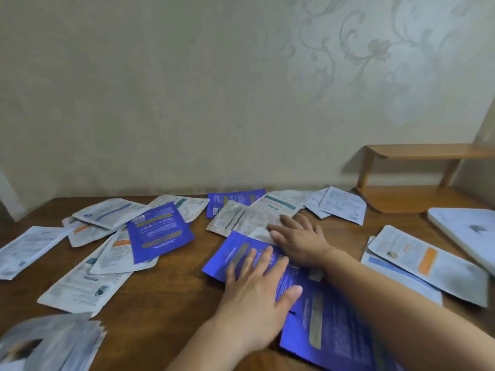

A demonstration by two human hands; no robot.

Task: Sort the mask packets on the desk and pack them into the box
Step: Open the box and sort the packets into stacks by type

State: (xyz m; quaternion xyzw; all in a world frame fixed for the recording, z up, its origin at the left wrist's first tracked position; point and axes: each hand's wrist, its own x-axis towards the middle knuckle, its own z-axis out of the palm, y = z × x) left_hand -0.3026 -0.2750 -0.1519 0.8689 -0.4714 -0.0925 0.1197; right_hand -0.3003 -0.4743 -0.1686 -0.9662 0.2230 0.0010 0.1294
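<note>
Both hands flat, fingers spread: left hand (254, 287) on blue packet (241, 253), right hand (300, 239) on white packet (241, 220). Thin, slick foil; I'd slide, then pinch an edge.

The light is dim and soft, with a greenish-grey cast on the wall (160, 89). The patterned right part of the wall looks paler. Soft shadows lie under the shelf (417, 151) and beside the hands. The whole picture is a little blurred; the packets (51, 344) at the lower left corner are smeared most, and print on them is unreadable. The wide lens bends the surface (166, 290) at its edges.
</note>
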